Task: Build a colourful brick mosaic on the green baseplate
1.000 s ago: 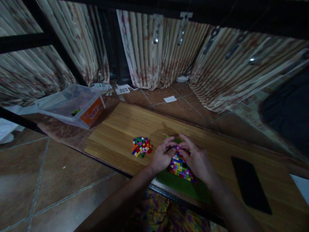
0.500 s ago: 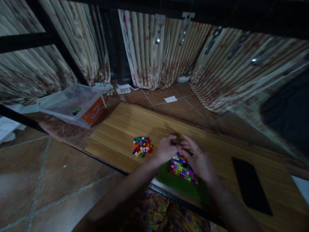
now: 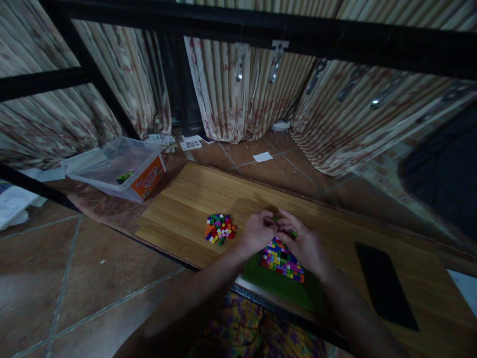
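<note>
A green baseplate (image 3: 286,288) lies on the wooden board, partly covered by a patch of small multicoloured bricks (image 3: 281,258). Over the far part of that patch my left hand (image 3: 258,231) and my right hand (image 3: 303,243) meet, fingertips close together. The fingers of both are bent and pinched inward; whatever sits between them is too small or hidden to make out. To the left of my left hand, a loose pile of coloured bricks (image 3: 219,228) rests on the board.
The wooden board (image 3: 179,199) spans the low table. At its left end stands a clear plastic box (image 3: 115,169) with an orange label and a few pieces inside. A flat black object (image 3: 385,286) lies to the right. Black metal bars (image 3: 238,25) cross above.
My fingertips have drawn together over the bricks, with the left hand turning more palm-down. The view has tilted slightly, showing more of the upper bar. The loose pile looks the same.
</note>
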Demonstrator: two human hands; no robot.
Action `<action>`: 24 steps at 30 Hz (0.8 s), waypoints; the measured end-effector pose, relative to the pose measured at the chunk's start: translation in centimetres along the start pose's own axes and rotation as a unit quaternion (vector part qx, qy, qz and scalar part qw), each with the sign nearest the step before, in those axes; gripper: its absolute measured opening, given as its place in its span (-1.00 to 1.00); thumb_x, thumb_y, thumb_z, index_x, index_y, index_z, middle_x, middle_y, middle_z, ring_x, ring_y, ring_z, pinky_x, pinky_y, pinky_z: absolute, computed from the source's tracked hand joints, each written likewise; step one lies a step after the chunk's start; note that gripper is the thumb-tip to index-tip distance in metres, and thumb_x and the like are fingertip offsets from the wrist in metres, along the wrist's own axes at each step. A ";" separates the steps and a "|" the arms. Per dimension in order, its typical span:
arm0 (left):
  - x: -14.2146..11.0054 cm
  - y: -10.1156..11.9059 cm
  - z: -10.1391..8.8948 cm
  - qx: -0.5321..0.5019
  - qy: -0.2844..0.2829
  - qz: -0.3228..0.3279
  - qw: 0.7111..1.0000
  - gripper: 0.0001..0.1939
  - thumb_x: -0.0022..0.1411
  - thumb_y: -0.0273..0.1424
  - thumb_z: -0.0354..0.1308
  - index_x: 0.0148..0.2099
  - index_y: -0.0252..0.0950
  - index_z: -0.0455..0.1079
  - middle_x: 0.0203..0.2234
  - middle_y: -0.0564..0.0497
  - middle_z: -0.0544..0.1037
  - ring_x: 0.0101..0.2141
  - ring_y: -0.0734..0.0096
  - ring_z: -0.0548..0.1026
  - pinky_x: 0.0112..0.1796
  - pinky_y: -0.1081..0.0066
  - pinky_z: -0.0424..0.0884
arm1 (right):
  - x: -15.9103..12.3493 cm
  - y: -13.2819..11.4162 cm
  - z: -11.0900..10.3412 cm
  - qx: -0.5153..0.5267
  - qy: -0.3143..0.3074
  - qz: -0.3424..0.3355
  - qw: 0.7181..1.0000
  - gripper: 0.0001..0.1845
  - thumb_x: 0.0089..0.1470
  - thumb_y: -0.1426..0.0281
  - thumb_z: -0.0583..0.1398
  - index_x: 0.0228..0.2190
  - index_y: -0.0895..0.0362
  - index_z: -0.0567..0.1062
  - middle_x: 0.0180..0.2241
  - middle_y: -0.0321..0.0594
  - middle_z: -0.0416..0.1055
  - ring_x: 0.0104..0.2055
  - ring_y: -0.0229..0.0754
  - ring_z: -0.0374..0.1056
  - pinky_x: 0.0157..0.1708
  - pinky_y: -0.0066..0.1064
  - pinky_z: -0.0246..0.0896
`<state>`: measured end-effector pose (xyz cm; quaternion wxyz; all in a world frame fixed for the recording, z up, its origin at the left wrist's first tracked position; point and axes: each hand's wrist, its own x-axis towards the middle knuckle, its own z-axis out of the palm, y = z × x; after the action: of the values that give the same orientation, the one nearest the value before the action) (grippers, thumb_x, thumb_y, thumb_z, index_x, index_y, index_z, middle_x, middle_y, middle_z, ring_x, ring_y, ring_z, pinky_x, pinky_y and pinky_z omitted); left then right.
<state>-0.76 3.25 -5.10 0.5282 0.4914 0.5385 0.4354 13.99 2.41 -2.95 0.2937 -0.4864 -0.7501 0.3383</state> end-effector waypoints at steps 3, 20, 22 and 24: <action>-0.3 -0.2 0.0 -0.021 0.015 0.004 1.000 -0.67 -0.01 -0.62 0.12 -0.14 -0.35 0.43 -0.36 -0.03 0.58 -0.36 0.40 0.51 -0.28 0.42 0.43 | -0.2 0.0 -0.4 0.014 0.018 0.021 1.000 -0.40 0.06 0.29 0.20 0.14 0.00 0.24 -0.12 -0.17 0.48 -0.14 -0.15 0.46 -0.06 -0.22 0.35; -9.0 -0.2 -10.9 -0.216 0.165 0.015 0.962 -0.66 -0.02 -0.26 0.32 -0.21 -0.35 0.45 -0.44 -0.01 0.59 -0.40 0.41 0.53 -0.26 0.43 0.41 | -0.4 -7.9 7.6 -0.191 0.011 -0.016 0.981 -0.67 0.14 0.55 0.02 -0.14 0.17 0.49 -0.20 -0.09 0.49 -0.18 -0.14 0.42 -0.13 -0.34 0.27; -10.0 -0.6 -11.8 -0.216 0.177 0.005 0.960 -0.65 -0.03 -0.27 0.33 -0.20 -0.35 0.45 -0.45 0.00 0.59 -0.40 0.42 0.53 -0.26 0.45 0.41 | 0.5 -7.6 9.2 -0.227 -0.020 0.000 0.974 -0.66 0.11 0.59 0.02 -0.17 0.16 0.50 -0.19 -0.09 0.48 -0.17 -0.15 0.41 -0.14 -0.39 0.24; -10.4 -0.8 -12.3 -0.209 0.186 -0.003 0.960 -0.65 -0.03 -0.28 0.33 -0.20 -0.35 0.46 -0.47 0.02 0.58 -0.41 0.43 0.52 -0.27 0.46 0.41 | 1.4 -7.2 10.1 -0.238 -0.041 0.003 0.970 -0.65 0.10 0.62 0.02 -0.19 0.13 0.51 -0.18 -0.13 0.46 -0.15 -0.18 0.40 -0.14 -0.44 0.21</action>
<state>-13.55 -6.57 -3.64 0.5111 0.2790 0.5258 0.6201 1.92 -0.70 -3.11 0.1378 -0.5304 -0.8189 0.1707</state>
